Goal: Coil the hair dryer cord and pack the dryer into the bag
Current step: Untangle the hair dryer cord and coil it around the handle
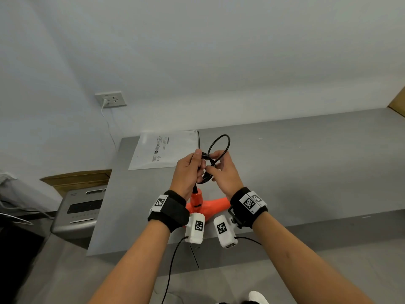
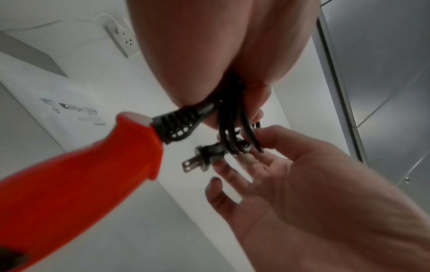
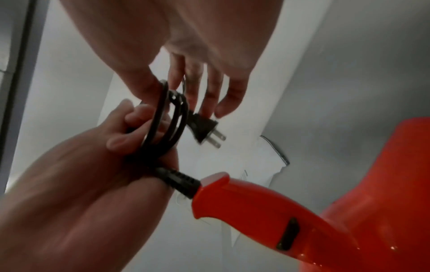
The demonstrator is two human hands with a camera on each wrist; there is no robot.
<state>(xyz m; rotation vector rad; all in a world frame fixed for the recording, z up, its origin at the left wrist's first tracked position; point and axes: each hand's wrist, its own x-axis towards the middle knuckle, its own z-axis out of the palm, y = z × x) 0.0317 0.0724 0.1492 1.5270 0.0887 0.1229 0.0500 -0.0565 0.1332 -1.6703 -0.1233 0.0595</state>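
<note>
L hand (image 1: 190, 170) clamps coiled cord (image 3: 163, 128) above table (image 1: 306, 161); dryer (image 1: 203, 205) hangs below. R hand (image 1: 223, 170) pinches last loop, apparently. Bag (image 1: 162, 150) lies flat behind. Risk: plug (image 2: 202, 158) end loose, so coil may spring apart if grip eases

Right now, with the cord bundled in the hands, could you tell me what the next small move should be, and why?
Probably tuck the plug end around the loops. The left hand grips the coiled cord near the orange dryer, while the right hand pinches the last loop, and the plug hangs free. The bag lies flat behind.
</note>
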